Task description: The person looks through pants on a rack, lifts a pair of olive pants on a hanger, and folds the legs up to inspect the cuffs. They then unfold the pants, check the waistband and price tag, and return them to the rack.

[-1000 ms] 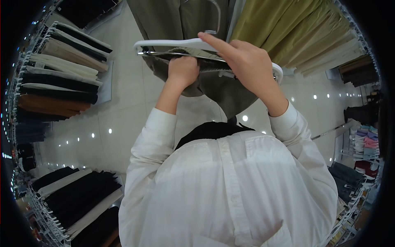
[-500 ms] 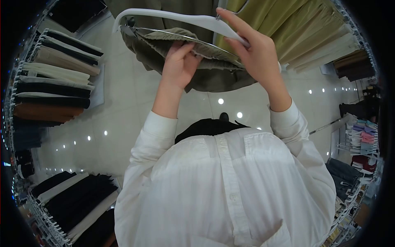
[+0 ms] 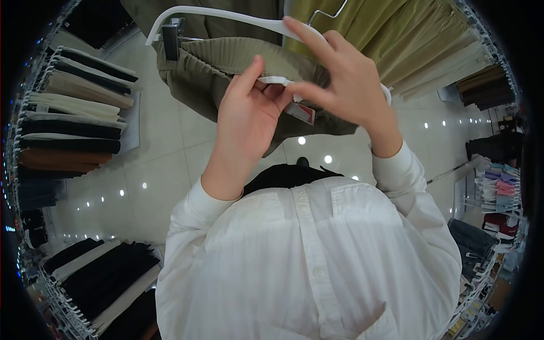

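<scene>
An olive-green garment [image 3: 195, 85] with an elastic waistband hangs from a white hanger [image 3: 226, 17] with a black clip [image 3: 171, 39] at its left end. My left hand [image 3: 246, 119] is at the waistband's near side, fingers curled round its edge and a white label [image 3: 276, 80], thumb raised. My right hand [image 3: 348, 82] comes over the hanger's right part, index finger stretched up to its white bar and thumb reaching down to the label. A red and white tag [image 3: 301, 112] hangs between the hands. My right hand hides the hanger's right clip.
Racks of trousers, black [image 3: 71, 139], cream and brown, stand at the left. More dark trousers [image 3: 107, 277] hang at the lower left. Yellow-green garments [image 3: 396, 34] hang at the upper right. Folded clothes [image 3: 504, 184] and jeans [image 3: 473, 238] are at the right.
The waistband has turned so its outer face, the black clip and the tag show. My left hand has turned palm up at the label, and my right thumb has moved down to it.
</scene>
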`<act>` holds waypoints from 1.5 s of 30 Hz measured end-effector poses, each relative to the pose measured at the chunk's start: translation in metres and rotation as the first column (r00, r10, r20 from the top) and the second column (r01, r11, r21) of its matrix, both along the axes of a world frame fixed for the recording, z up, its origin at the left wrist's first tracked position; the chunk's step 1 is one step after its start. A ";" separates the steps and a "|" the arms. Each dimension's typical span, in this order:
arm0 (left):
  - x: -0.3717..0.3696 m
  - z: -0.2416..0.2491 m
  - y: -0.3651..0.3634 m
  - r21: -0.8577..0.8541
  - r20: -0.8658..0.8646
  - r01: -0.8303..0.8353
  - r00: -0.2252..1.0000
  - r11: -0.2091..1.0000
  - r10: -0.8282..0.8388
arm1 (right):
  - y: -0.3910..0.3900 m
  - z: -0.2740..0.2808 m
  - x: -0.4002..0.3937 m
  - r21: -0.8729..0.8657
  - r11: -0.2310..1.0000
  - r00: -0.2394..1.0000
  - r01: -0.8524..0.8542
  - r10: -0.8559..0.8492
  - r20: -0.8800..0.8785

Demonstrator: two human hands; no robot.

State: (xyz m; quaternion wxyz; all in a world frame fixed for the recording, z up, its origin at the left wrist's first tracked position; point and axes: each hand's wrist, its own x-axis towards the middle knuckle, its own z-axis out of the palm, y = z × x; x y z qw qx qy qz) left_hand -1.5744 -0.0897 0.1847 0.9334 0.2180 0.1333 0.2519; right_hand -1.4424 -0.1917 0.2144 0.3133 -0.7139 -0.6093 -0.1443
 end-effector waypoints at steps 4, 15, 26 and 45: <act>-0.005 0.012 -0.009 0.017 0.105 0.043 0.993 0.999 -0.044 | -0.003 0.000 0.001 -0.009 1.000 0.999 0.012 -0.011 0.045; -0.004 0.011 -0.028 0.324 0.141 -0.117 0.987 0.939 0.074 | -0.014 0.008 0.008 0.195 0.966 0.985 -0.172 0.173 0.008; 0.001 0.009 -0.026 0.343 0.124 -0.164 0.984 0.925 0.128 | -0.019 0.006 -0.005 0.109 0.987 0.988 -0.118 0.128 -0.092; -0.009 -0.003 -0.014 0.147 0.089 -0.100 0.992 0.984 0.088 | -0.005 -0.007 0.011 0.074 0.976 0.914 -0.205 0.218 -0.341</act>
